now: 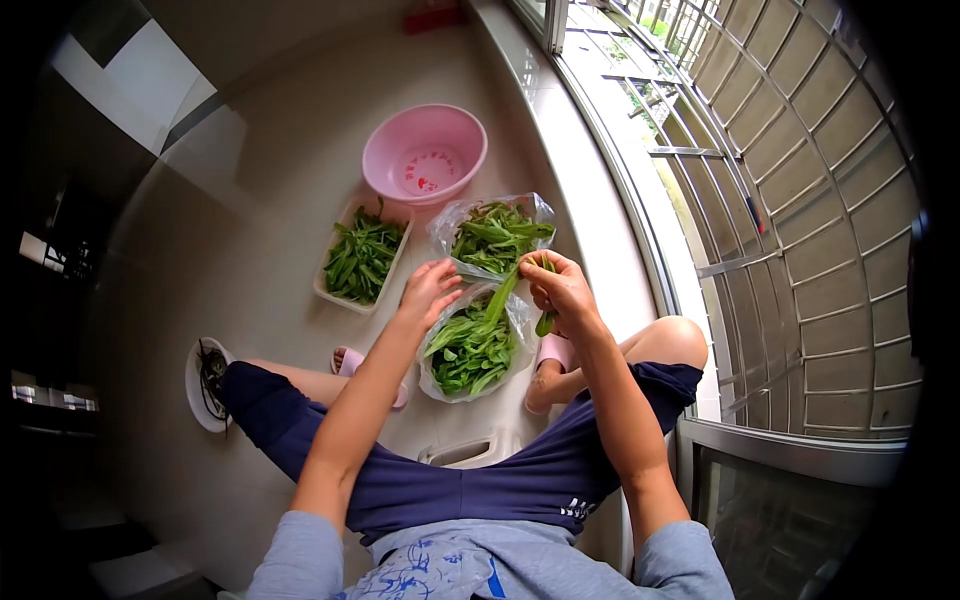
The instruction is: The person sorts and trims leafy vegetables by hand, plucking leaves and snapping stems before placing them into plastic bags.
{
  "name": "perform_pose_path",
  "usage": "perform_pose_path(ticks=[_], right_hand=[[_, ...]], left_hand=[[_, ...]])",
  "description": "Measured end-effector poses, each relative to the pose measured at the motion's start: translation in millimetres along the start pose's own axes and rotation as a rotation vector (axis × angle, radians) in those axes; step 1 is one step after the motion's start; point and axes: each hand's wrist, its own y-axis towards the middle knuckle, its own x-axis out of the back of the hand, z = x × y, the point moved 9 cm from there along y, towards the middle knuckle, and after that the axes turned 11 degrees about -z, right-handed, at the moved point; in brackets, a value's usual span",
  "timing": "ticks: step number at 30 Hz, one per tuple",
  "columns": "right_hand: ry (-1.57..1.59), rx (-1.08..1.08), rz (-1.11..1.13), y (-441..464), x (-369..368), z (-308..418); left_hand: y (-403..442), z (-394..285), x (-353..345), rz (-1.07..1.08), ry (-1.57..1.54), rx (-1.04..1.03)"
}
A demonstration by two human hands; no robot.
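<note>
My right hand (558,290) pinches a few long green leaves (505,296) above the gap between two clear plastic bags. One leaf hangs down to the left, and another sticks out below my fingers. My left hand (430,290) is to the left, fingers stretched out and holding nothing, close to the bags' edges; whether it touches the plastic I cannot tell. The nearer bag (526,345) lies open, full of leafy greens (466,350). The farther bag (540,212) holds more greens with some reddish stems (497,232).
Left of the bags, a rectangular white tub (325,290) holds loose leaves. Behind stands a pink basin (380,155) with red print inside. A white bowl (197,400) of dark stringy scraps is by my left knee. A window ledge and metal bars (770,240) run along the right.
</note>
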Motion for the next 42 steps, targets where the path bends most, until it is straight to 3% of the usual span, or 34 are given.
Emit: perform_pose_path(ticks=[2, 5, 10, 12, 16, 17, 21, 26, 28, 31, 33, 35, 42], right_hand=[[0.03, -0.034, 0.047, 3.4, -2.2, -7.7], [0.418, -0.172, 0.378, -4.9, -32.6, -10.2], [0.665, -0.313, 0.566, -8.9, -66.5, -35.3], [0.677, -0.405, 0.317, 0.8, -68.0, -55.1], [0.707, -0.542, 0.255, 27.8, -81.9, -110.5], [0.597, -0.575, 0.094, 35.6, -81.7, -126.0], [0.295, -0.753, -0.094, 79.7, -104.8, -188.0], [0.235, -0.58, -0.103, 163.0, -202.2, -192.5], [0.008, -0.399, -0.064, 190.8, -223.3, -180.3], [-0.248, -0.229, 0.245, 207.6, -243.2, -162.0], [-0.296, -0.18, 0.212, 195.4, -239.2, -145.2], [-0.432, -0.018, 0.038, 160.7, -225.5, -112.2], [-0.343, -0.12, 0.083, 89.6, -74.3, -131.3]], left_hand=[[-7.3, -15.4, 22.5, 0.056, 0.126, -0.074], [-22.1, -47.2, 53.5, 0.069, 0.209, -0.14], [-42.7, -100.7, 78.7, 0.123, 0.339, -0.223], [-41.5, -115.6, 87.3, 0.121, 0.313, -0.246], [-37.7, -140.6, 103.6, 0.095, 0.098, -0.32], [-41.0, -146.5, 101.3, 0.14, 0.036, -0.309], [-60.6, -190.4, 115.0, 0.183, -0.043, -0.43], [-74.9, -229.9, 179.1, 0.004, -0.231, -0.543], [-83.2, -239.4, 189.7, -0.053, -0.234, -0.62], [-79.7, -241.0, 197.8, -0.106, -0.214, -0.642], [-79.8, -242.5, 198.6, -0.116, -0.191, -0.672], [-80.1, -241.4, 193.6, -0.099, -0.176, -0.673], [-66.5, -204.3, 133.9, 0.079, -0.043, -0.584]])
